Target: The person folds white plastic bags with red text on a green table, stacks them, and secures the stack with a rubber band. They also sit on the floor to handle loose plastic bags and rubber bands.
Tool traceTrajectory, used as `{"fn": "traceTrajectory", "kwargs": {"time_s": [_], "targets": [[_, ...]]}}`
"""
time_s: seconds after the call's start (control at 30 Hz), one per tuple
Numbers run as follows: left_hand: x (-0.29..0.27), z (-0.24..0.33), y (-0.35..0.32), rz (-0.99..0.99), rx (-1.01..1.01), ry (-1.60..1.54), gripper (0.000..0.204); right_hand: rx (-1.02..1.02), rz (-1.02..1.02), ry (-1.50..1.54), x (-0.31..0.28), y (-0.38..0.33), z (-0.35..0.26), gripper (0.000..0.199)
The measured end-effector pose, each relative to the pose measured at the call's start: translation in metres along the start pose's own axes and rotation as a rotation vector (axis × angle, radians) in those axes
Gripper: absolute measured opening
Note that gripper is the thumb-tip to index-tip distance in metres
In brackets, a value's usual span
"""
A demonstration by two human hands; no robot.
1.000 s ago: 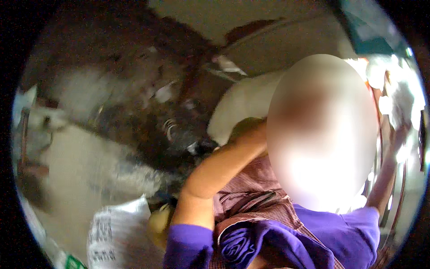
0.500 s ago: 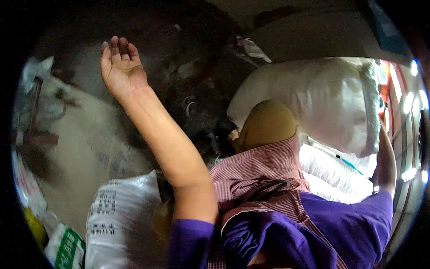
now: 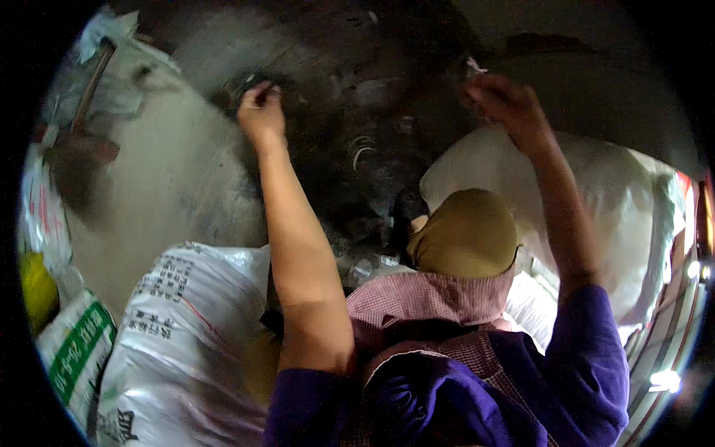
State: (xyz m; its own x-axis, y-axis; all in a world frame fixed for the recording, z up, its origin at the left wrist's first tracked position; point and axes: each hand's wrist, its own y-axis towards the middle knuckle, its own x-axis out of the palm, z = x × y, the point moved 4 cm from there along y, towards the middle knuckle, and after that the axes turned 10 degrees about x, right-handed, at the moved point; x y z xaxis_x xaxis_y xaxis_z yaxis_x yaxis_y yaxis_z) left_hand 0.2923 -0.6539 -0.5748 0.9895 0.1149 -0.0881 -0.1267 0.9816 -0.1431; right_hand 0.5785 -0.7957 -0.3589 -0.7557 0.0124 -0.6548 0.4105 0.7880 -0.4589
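Observation:
My left hand is stretched out over the dark floor, its fingers curled in a pinch. Whatever it holds, if anything, is too small and dark to make out. Farther right, my right hand is raised beyond a large white sack, smeared by motion, with its fingers bent together. A small whitish scrap shows at its fingertips, its kind unclear. Below that hand lies the full white sack, partly behind my right forearm. My bent knee in brown cloth rests beside it, above the checked apron.
Another white printed sack stands at the near left, beside a green-and-white bag and a yellow thing. A wooden-handled tool lies at the far left. Pale curved bits dot the dark floor.
My right hand has come from the right side of the white sack up and across to the far middle. My left hand, open with palm up before, has moved right and closed its fingers.

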Motion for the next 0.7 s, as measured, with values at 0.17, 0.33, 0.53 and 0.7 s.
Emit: {"fn": "traceTrajectory", "kwargs": {"time_s": [0.17, 0.33, 0.53, 0.7], "targets": [[-0.022, -0.026, -0.029, -0.242, 0.149, 0.577, 0.021, 0.137, -0.092, 0.197, 0.072, 0.148, 0.099, 0.032], [-0.016, -0.061, -0.069, -0.385, 0.131, 0.841, 0.027, -0.173, 0.232, -0.333, 0.124, 0.235, 0.161, 0.036], [0.002, -0.063, -0.088, -0.363, 0.174, 0.772, 0.033, -0.070, 0.242, -0.298, 0.134, 0.234, 0.190, 0.023], [0.008, -0.069, -0.099, -0.347, 0.281, 0.999, 0.022, 0.041, 0.021, 0.263, 0.144, 0.194, 0.098, 0.018]]}}
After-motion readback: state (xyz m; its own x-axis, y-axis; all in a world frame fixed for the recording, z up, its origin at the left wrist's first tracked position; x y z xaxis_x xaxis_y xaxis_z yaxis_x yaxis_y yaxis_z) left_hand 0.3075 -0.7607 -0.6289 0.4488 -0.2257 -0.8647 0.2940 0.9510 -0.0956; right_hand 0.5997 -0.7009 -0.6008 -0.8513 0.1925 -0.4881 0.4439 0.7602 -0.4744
